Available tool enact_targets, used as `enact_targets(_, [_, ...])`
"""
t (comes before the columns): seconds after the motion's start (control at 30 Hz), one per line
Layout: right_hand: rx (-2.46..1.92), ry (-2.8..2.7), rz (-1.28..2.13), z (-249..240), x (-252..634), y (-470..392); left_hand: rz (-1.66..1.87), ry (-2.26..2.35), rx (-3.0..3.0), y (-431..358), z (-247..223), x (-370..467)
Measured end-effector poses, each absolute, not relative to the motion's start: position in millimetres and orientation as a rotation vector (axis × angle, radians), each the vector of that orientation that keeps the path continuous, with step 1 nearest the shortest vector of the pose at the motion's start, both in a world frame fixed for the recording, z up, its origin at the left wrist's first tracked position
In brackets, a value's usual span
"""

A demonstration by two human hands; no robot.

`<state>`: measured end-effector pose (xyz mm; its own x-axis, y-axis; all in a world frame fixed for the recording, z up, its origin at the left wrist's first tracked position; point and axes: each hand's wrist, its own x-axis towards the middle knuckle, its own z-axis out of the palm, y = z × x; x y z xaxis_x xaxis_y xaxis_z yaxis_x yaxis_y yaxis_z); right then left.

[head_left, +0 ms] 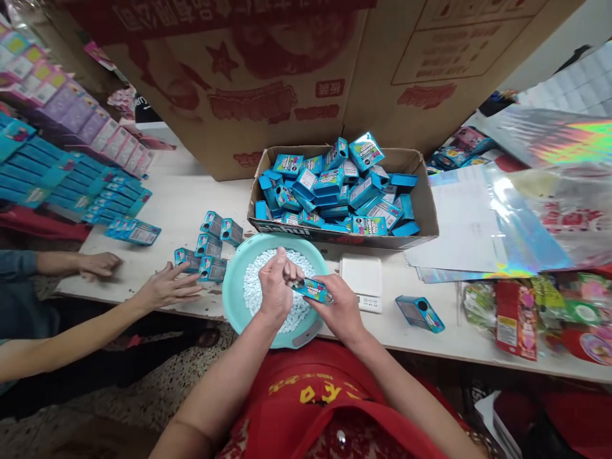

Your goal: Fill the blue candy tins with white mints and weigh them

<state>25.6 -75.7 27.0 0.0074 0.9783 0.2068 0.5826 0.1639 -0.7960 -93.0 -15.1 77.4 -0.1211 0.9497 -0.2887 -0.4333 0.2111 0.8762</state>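
Observation:
Above a round teal basin (pixel 233 306) of small white candies, my right hand (pixel 340 308) grips a small blue box (pixel 313 290) by its sides. My left hand (pixel 276 287) is closed at the box's left end, fingers curled inward; what lies inside them is hidden. Behind the basin stands an open carton (pixel 430 220) heaped with blue boxes (pixel 327 182). A white scale (pixel 361 275) sits right of my right hand, with another blue box (pixel 419 313) lying farther right. Several blue boxes (pixel 210 245) stand left of the basin.
At the left, a co-worker's hand (pixel 169 285) reaches toward the standing boxes; their other hand (pixel 100 264) rests on the table (pixel 176 191). A big cardboard box (pixel 287 83) rises behind the carton. Plastic sheets (pixel 468 217) and candy bags (pixel 516 319) lie at the right.

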Motion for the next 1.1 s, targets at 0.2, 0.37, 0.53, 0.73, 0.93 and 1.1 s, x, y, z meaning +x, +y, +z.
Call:
enact_targets(0.2, [-1.544, -1.707, 0.596, 26.2, 23.1, -67.6, 1.372, 1.218, 0.689, -10.4, 65.4, -89.0])
enact_targets(0.37, [-1.567, -1.725, 0.618, 24.1, 24.9, -65.0, 1.340, 1.213, 0.664, -4.7, 61.6, -89.2])
enact_targets(0.53, [-1.567, -1.748, 0.658, 17.9, 26.2, -64.8, 1.281, 1.218, 0.682, -6.9, 56.1, -85.1])
enact_targets(0.73, [-1.563, -1.717, 0.684, 16.0, 30.0, -64.4, 1.328, 1.294, 0.730, -9.7, 57.9, -79.2])
enact_targets(0.93, [-1.568, -1.686, 0.683, 19.0, 32.3, -64.1, 1.349, 1.278, 0.699, -9.0, 58.0, -77.6])
enact_targets(1.1, [-1.583, -1.631, 0.702, 18.2, 32.3, -63.6, 1.392, 1.195, 0.662, -7.9, 60.8, -71.6])
